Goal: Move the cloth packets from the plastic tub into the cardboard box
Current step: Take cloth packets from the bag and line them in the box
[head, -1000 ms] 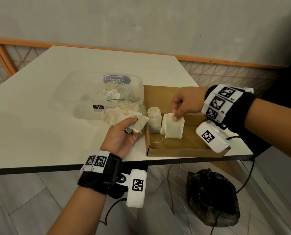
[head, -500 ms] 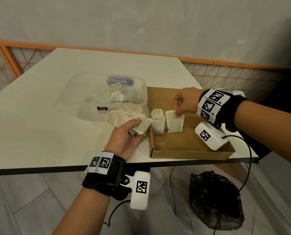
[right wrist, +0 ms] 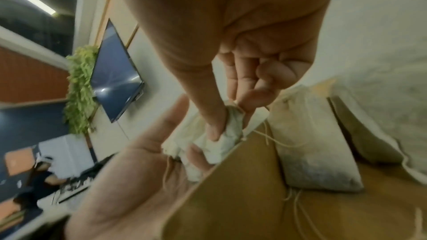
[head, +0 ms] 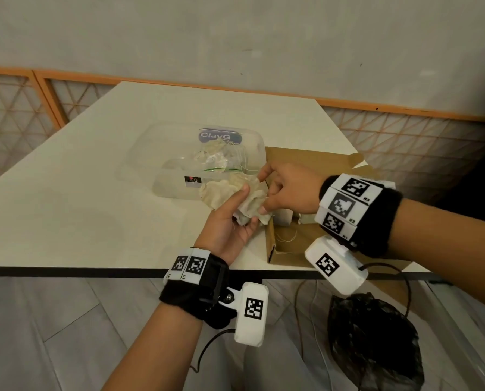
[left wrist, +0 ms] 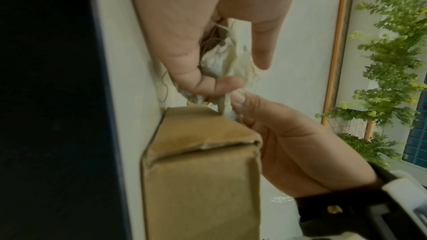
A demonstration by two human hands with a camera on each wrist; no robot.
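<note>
One plastic tub [head: 162,162], one cardboard box [head: 306,162], two packets [right wrist: 309,143] standing inside, one black bag [head: 376,342].

One word, "ClayG", is printed in white on a blue oval label [head: 220,136] on the far wall of the clear plastic tub [head: 162,153], just above the centre of the head view. The small sticker [head: 192,180] on the tub's near wall cannot be read.

Black bag [head: 376,342] (on floor), table [head: 66,207]
</note>
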